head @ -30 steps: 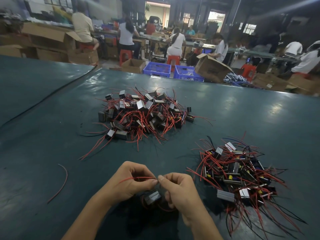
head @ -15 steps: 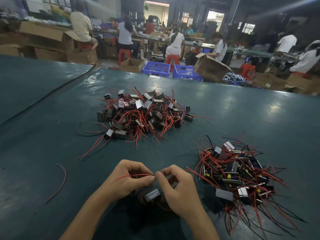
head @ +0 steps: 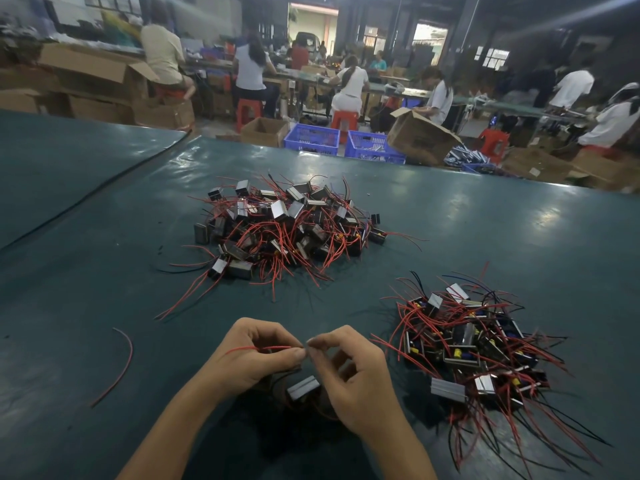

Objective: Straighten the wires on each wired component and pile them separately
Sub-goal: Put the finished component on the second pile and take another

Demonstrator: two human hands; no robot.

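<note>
Pinching a red wire with left hand and right hand, fingertips meeting; drawing them apart smoothly should straighten it.

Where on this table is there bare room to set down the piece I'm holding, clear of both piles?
Bare table lies between the loose red wire and your left hand, and beyond the right pile. Crowded: stray wires fill the gap between right hand and right pile and fringe the far pile.
</note>
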